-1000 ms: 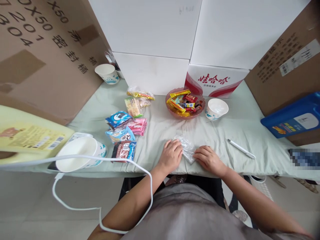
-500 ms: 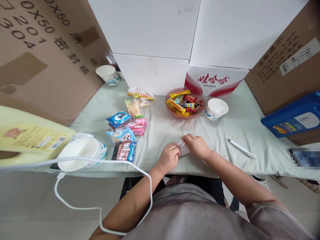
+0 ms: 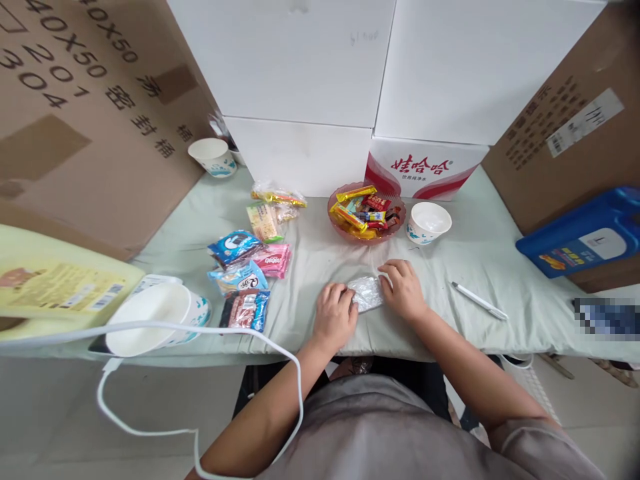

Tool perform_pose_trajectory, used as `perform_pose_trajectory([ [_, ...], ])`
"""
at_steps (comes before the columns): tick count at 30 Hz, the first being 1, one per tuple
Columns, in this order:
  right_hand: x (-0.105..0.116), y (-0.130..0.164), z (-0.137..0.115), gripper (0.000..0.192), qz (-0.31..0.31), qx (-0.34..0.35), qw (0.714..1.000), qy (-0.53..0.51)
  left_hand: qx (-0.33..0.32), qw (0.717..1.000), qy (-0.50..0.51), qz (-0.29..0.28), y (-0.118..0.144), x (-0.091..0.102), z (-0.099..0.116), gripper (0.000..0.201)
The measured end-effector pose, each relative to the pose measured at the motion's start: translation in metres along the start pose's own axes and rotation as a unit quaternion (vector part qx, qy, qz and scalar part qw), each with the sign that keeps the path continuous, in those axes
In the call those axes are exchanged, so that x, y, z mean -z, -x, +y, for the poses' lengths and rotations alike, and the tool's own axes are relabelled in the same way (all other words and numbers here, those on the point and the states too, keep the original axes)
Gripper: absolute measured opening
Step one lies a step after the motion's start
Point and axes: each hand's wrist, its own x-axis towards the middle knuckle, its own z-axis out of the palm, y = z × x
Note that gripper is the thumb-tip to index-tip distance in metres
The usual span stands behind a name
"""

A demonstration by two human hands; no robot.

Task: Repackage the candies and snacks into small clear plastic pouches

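Close to the table's front edge lies a small crinkled clear plastic bag point(image 3: 366, 294), whitish and shiny, roughly flat on the cloth. At its left edge, my left hand point(image 3: 336, 316) has curled fingers gripping it. The fingers of my right hand point(image 3: 404, 291) are bent over the right edge, so the bag is held between both hands. What is inside the bag, if anything, I cannot make out. Beyond the hands stands a pink glass bowl point(image 3: 345, 233) of wrapped snacks, with a paper cup point(image 3: 429, 225) holding clear plastic beside it.
Left of the hands lie several wrapped snacks point(image 3: 245, 277). A white pen point(image 3: 480, 301) is on the right. A paper bowl point(image 3: 150, 320) and a white cable point(image 3: 200, 328) are at the front left. Cartons point(image 3: 300, 157) wall the back; a blue bottle point(image 3: 580, 233) leans at right.
My hands have moved apart, and more of the plastic bag shows, spread flatter between them. The whole view has shifted slightly.
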Motion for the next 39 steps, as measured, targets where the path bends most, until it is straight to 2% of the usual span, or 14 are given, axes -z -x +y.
perform_pose_trajectory([
  [4,-0.007,0.025,-0.01,0.025,-0.056,0.16,0.984,-0.048,-0.005,1.0,0.008,0.028,0.001,-0.003,-0.005,0.02],
  [8,-0.006,0.027,-0.001,0.027,-0.072,0.179,0.977,-0.087,-0.01,0.998,0.043,0.054,0.003,-0.004,-0.01,0.018],
  [11,0.023,0.0,0.031,0.029,0.042,0.134,0.987,-0.082,-0.015,0.998,0.039,0.043,0.003,-0.004,-0.01,0.011],
  [15,0.069,-0.057,0.084,0.029,0.186,0.003,0.981,0.048,-0.01,0.999,0.028,0.025,0.002,-0.005,-0.008,0.008],
  [17,0.08,-0.082,0.104,0.034,0.113,-0.091,0.981,0.125,-0.003,0.999,0.028,0.021,0.001,-0.005,-0.007,0.008],
  [21,0.074,-0.113,0.122,0.043,-0.188,-0.161,0.952,0.181,0.015,0.999,0.036,0.009,0.0,-0.003,-0.004,0.009],
  [24,0.068,-0.119,0.125,0.046,-0.248,-0.151,0.94,0.177,0.03,0.999,0.043,-0.008,-0.001,-0.001,-0.001,0.009],
  [26,0.068,-0.12,0.122,0.05,-0.238,-0.157,0.938,0.199,0.04,0.998,0.043,-0.013,-0.001,0.0,0.0,0.008],
  [29,0.069,-0.12,0.098,0.053,-0.056,-0.139,0.968,0.201,0.05,0.998,0.041,-0.017,-0.001,0.0,0.001,0.007],
  [31,0.063,-0.119,0.063,0.048,0.059,-0.089,0.987,0.123,0.052,0.998,0.043,-0.017,-0.001,-0.001,0.001,0.007],
  [33,0.047,-0.116,0.014,0.037,0.014,-0.036,0.999,-0.014,0.055,0.997,0.047,-0.014,0.0,-0.002,0.0,0.007],
  [35,0.022,-0.114,-0.036,0.028,-0.11,-0.022,0.982,-0.151,0.063,0.997,0.051,-0.008,0.001,-0.004,0.0,0.009],
  [37,-0.007,-0.117,-0.081,0.024,-0.222,-0.036,0.953,-0.204,0.068,0.996,0.052,-0.007,0.001,-0.005,-0.001,0.01],
  [39,-0.03,-0.125,-0.114,0.027,-0.251,-0.06,0.946,-0.198,0.068,0.996,0.052,-0.013,0.001,-0.005,-0.001,0.013],
])
